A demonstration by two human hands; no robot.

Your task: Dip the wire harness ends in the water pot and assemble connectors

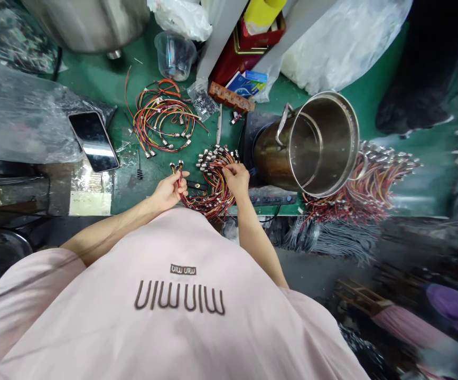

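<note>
My left hand (170,191) is closed around a few red, black and yellow wires, whose metal-ended connectors (176,164) stick up above the fingers. Just to the right, a thick bundle of wire harnesses (215,198) curves along the table's front edge, its metal connectors bunched at the top. My right hand (237,180) pinches wires at the right side of that bundle, near the connectors. Farther back on the left lies a loose coil of wire harnesses (165,119).
A large metal pot (278,155) lies tilted at the right, mouth toward me. Beyond it is a big heap of harnesses (375,182). A phone (94,141) rests on the left by plastic bags (18,113). A clear tub (175,55) and a red tin (236,55) stand behind.
</note>
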